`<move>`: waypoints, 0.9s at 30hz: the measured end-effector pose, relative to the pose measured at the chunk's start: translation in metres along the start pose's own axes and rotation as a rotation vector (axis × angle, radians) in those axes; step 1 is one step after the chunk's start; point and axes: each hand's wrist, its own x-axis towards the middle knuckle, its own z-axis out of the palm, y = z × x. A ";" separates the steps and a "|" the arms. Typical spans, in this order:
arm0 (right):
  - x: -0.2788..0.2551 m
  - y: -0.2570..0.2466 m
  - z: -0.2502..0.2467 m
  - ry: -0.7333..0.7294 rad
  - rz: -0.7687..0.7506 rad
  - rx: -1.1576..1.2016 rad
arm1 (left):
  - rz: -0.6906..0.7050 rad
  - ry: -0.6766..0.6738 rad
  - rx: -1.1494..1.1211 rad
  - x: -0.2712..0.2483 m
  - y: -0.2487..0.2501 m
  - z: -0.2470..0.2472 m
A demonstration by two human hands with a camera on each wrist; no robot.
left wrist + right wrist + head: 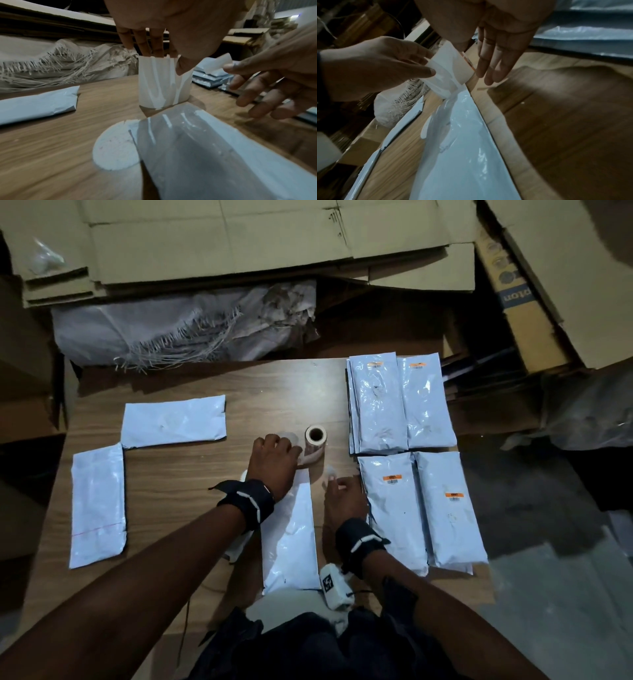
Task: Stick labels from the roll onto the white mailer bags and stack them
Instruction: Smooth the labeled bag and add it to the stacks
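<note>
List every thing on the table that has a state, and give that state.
Label roll: upright on the table, backing strip pulled out.
Backing strip: held by left hand.
Right hand: thumb and forefinger pinching a peeled label.
Centre mailer: flat, unlabelled.
Left mailers: two, unlabelled.
Right mailers: labelled, stacked in four piles.

Black wristbands [247, 503] — white stripes.
</note>
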 end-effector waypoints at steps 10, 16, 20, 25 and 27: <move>-0.020 0.009 -0.027 -0.143 -0.482 -0.498 | -0.298 -0.343 -1.247 -0.059 -0.005 -0.034; -0.028 0.005 -0.024 -0.169 -0.618 -0.568 | -0.249 -0.266 -1.295 -0.086 -0.015 -0.017; -0.022 0.012 -0.013 -0.243 -0.498 -0.370 | -0.366 -0.173 -1.324 -0.099 -0.023 0.002; -0.034 0.020 0.007 -0.413 -0.213 0.207 | -0.450 -0.191 -1.362 -0.115 -0.022 0.022; -0.043 0.017 0.010 -0.468 -0.140 0.326 | -0.484 -0.198 -1.387 -0.120 -0.019 0.026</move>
